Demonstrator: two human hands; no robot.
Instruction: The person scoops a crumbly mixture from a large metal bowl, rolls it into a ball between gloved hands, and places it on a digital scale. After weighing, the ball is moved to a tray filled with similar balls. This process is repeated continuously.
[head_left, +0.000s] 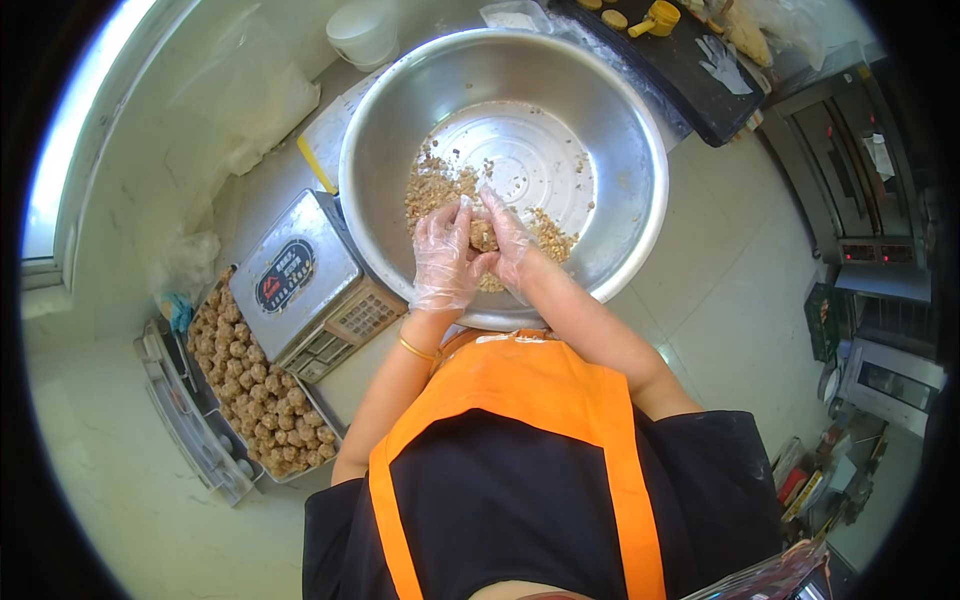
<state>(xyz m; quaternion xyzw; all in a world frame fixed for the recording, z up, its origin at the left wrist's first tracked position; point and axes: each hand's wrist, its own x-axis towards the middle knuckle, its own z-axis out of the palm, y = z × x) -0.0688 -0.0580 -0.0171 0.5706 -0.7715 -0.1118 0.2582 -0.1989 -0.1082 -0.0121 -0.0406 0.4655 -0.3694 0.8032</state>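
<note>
A lumpy brown ball of nutty filling (483, 236) sits between my two hands, low over the near part of a big steel basin (620, 190). My left hand (442, 258), in a clear plastic glove, cups the ball from its left side. From the right, my right hand (510, 240) closes round it in a matching glove, thumb near the underside. Loose chopped nut mix (438, 188) is heaped on the basin's left floor, with a smaller patch of crumbs (552, 235) right of my hands. My palms' inner surfaces are hidden.
Left of the basin stands a digital scale (300, 275), beside a tray of many similar balls (262, 395). A white bucket (362, 32) is at the back. A dark tray (690, 75) bears a yellow scoop (656, 20) and a glove. Ovens (850, 150) line the right.
</note>
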